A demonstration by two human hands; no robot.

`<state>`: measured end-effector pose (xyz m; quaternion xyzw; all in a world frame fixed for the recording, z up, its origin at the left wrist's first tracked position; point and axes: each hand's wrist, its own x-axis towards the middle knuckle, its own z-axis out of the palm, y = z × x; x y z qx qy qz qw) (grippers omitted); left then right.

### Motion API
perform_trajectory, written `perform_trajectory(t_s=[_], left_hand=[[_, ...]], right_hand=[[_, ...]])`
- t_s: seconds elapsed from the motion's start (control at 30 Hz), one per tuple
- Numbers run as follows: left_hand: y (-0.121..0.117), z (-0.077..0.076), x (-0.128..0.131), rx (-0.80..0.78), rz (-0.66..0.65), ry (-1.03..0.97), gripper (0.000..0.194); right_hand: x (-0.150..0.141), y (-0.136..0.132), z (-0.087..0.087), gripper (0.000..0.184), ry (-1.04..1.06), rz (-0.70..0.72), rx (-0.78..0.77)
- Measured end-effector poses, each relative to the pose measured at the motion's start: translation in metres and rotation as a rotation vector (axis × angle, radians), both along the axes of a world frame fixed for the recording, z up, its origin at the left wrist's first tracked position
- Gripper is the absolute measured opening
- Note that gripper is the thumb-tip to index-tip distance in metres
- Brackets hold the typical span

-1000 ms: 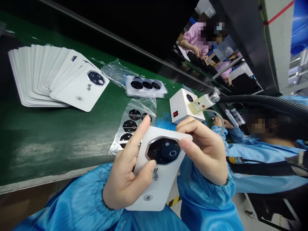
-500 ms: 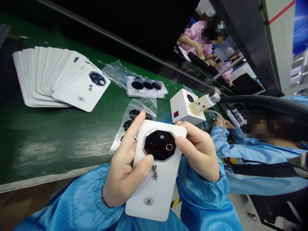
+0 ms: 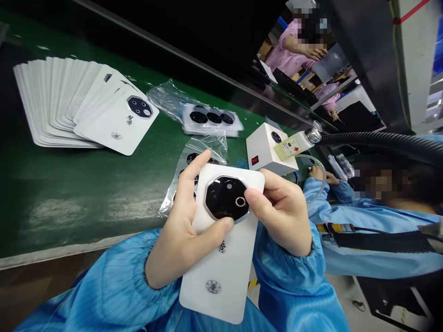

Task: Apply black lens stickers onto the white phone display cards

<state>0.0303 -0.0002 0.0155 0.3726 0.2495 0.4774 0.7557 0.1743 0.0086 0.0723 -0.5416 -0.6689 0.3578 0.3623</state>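
Squarely between the two hands, in front of the body and off the near edge of the green bench, the white panel is held with its printed face up. Its long axis runs away from the body, the far end leaning a little to the right, and the black octagonal window sits in that far half. Both grips are closed on the panel rather than spread. The left hand takes the left long edge, its thumb reaching across the face to the window's near rim and its index finger pointing up past the far left corner; its other fingers are mostly hidden, so how they bear underneath cannot be told. The right hand pinches the far right corner, thumb tip on the window's right rim and fingers curled behind. What matters most in space, it seems, is how the two thumbs meet that rim: one from the near side, one from the right, so that the window lies just beyond the left thumb and just left of the right one. Of the two, the right thumb is nearer the pale ring in the window. Beyond the panel's far left corner, a clear bag with black pieces lies on the bench, partly hidden by the left hand.
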Motion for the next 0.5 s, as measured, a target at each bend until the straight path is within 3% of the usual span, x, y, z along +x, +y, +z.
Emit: perform_trajectory(t_s=[0.23, 0.37, 0.5], left_hand=[[-0.002, 0.000, -0.001, 0.069, 0.080, 0.059, 0.065], [-0.007, 0.001, 0.003, 0.151, 0.212, 0.118, 0.067], [-0.011, 0.002, 0.005, 0.203, 0.317, 0.156, 0.074]], right_hand=[[0.004, -0.002, -0.007, 0.023, -0.008, 0.036, 0.057], [0.007, -0.009, -0.011, 0.011, -0.022, 0.106, 0.084], [0.008, -0.016, -0.010, 0.012, -0.003, 0.086, 0.085]])
